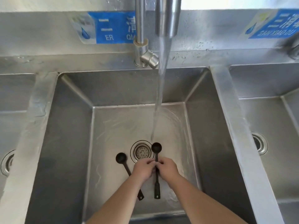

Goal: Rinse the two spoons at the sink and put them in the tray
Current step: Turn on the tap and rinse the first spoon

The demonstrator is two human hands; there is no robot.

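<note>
Two black long-handled spoons are in the middle steel sink (68,143). One spoon (156,148) is held over the drain, bowl pointing away from me, just below the foot of the water stream. My left hand (143,171) and my right hand (168,169) both pinch its handle from either side near the middle. The other spoon (121,158) lies on the sink floor to the left, its handle running under my left wrist. No tray is in view.
The tap (167,16) runs a steady stream (159,97) down into the sink just behind the drain strainer (142,151). Further basins flank it on the left (9,120) and right (267,123). Blue labels are stuck on the back wall.
</note>
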